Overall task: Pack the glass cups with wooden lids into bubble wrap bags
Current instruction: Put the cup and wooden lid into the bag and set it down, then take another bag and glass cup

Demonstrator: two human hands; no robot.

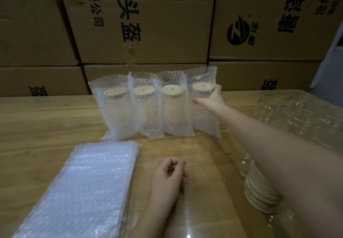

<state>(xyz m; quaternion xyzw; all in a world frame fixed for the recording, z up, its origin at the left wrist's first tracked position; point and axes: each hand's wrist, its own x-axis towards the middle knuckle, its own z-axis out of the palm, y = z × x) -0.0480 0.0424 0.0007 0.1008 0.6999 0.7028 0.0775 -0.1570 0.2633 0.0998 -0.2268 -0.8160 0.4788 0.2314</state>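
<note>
Boxes (pixel 167 24) of brown cardboard, printed with black characters, form a wall right behind a wooden table (pixel 46 119). Four bagged cups (pixel 143 107) stand in a row along the back of the table, close to the boxes and touching side by side. Each is upright in bubble wrap, and a round wooden lid shows through.

The right hand (pixel 211 98) reaches across to the end cup (pixel 201 89) at the right of the row. It grips the cup through the bag just under the lid, thumb on the far side and fingers curled round the near side. The forearm passes over a stack of lids (pixel 259 197) in clear film at the front right. Beyond that, bare glasses (pixel 274 111) sit under clear plastic wrap near the table's right end.

The left hand (pixel 169 172) rests on the wood at front centre, fingers loosely curled and holding nothing. A pile of flat bags (pixel 83 187) lies just to its left, running to the near edge.

Bare wood lies open left of the row, and between the row and the left hand. Behind the row there is almost no gap to the boxes.
</note>
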